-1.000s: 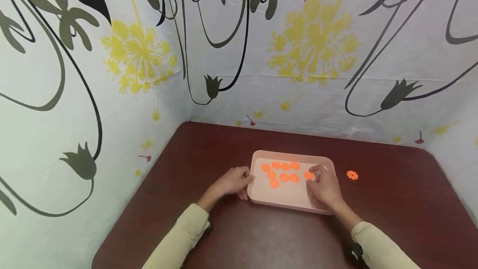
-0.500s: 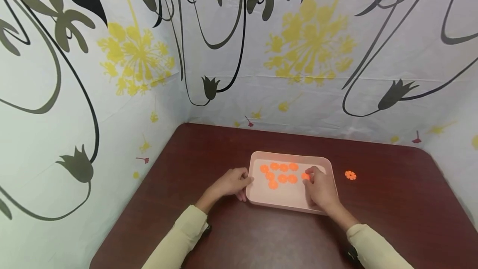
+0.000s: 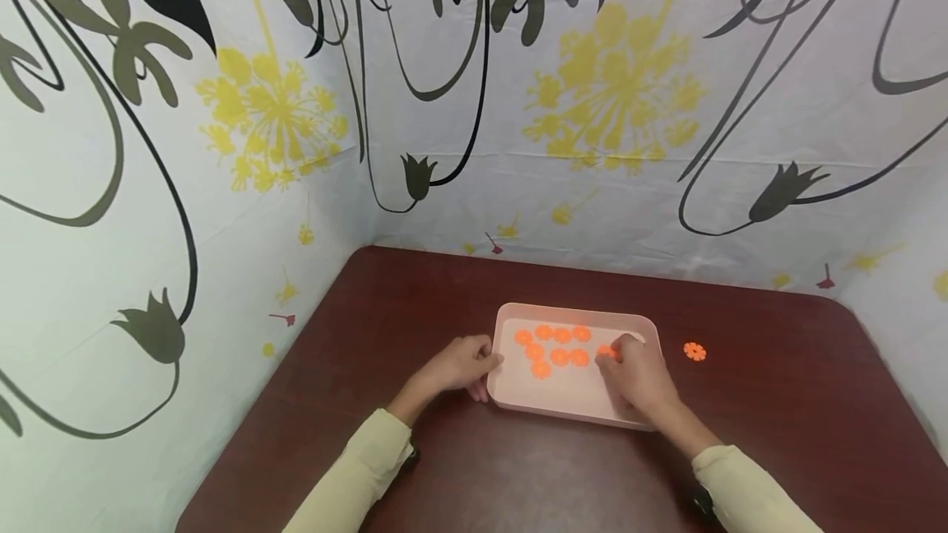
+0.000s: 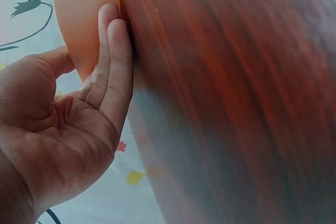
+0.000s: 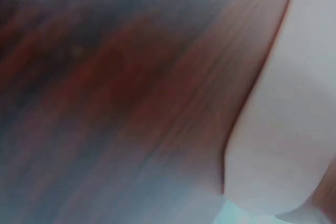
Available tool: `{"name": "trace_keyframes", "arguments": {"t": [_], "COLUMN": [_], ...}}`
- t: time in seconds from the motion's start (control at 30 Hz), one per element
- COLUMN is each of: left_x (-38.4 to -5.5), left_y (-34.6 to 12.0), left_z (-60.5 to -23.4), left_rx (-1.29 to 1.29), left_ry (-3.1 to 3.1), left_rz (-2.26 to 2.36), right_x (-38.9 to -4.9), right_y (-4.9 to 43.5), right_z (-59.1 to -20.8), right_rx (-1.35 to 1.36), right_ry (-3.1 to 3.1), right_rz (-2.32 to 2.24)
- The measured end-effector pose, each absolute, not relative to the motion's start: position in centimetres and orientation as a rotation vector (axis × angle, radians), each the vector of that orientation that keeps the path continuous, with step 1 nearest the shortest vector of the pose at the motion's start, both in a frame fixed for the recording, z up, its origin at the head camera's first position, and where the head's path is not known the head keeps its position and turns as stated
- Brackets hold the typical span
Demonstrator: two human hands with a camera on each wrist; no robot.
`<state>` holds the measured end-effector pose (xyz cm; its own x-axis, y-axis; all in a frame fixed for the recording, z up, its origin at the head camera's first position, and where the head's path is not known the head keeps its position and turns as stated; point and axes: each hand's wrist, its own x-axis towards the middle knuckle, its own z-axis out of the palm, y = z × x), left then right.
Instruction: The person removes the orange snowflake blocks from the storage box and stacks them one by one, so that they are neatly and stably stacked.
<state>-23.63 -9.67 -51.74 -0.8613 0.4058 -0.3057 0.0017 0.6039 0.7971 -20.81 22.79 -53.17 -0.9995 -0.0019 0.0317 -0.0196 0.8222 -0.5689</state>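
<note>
A pale pink tray (image 3: 570, 391) lies on the table with several orange notched, flower-shaped discs (image 3: 560, 357) flat in its left and middle part. My left hand (image 3: 461, 362) grips the tray's left end. In the left wrist view, its thumb is on one side of the tray wall (image 4: 84, 14) and its fingers lie along the other. Over the tray's right part, my right hand (image 3: 643, 377) pinches one orange disc (image 3: 606, 350), partly hidden by the fingers. The right wrist view shows the tray's outer wall (image 5: 289, 124), but not the fingertips.
One more orange disc (image 3: 694, 351) lies on the dark red-brown table (image 3: 444, 467), right of the tray. Walls of patterned cloth (image 3: 459, 122) stand close behind the table and along its left and right sides.
The right thumb and fingers have shifted slightly left and cover more of the disc. The left hand and the tray stay put; the head view moves a little.
</note>
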Motion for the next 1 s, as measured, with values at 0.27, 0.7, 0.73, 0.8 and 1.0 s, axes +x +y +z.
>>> {"name": "trace_keyframes", "arguments": {"t": [0.27, 0.7, 0.73, 0.8, 1.0], "left_x": [-23.4, -23.4, -23.4, -23.3, -23.3], "left_y": [-9.3, -9.5, -9.4, -9.5, -9.3], "left_z": [-51.4, -51.5, -51.5, -51.5, -51.4], "left_rx": [0.316, 0.349, 0.353, 0.356, 0.333], "left_ry": [2.407, 2.397, 2.398, 2.399, 2.416], "left_rz": [1.151, 1.169, 1.171, 1.174, 1.137], "right_x": [-20.3, -20.5, -20.6, -20.6, -20.4], "right_y": [23.7, 31.0, 31.7, 32.8, 35.2], "right_z": [-51.2, -50.6, -50.7, -51.0, -51.9], "right_rx": [0.027, -0.048, -0.062, -0.084, -0.123], "right_ry": [-2.916, -2.818, -2.820, -2.815, -2.854], "right_rz": [0.837, 0.717, 0.707, 0.685, 0.664]}}
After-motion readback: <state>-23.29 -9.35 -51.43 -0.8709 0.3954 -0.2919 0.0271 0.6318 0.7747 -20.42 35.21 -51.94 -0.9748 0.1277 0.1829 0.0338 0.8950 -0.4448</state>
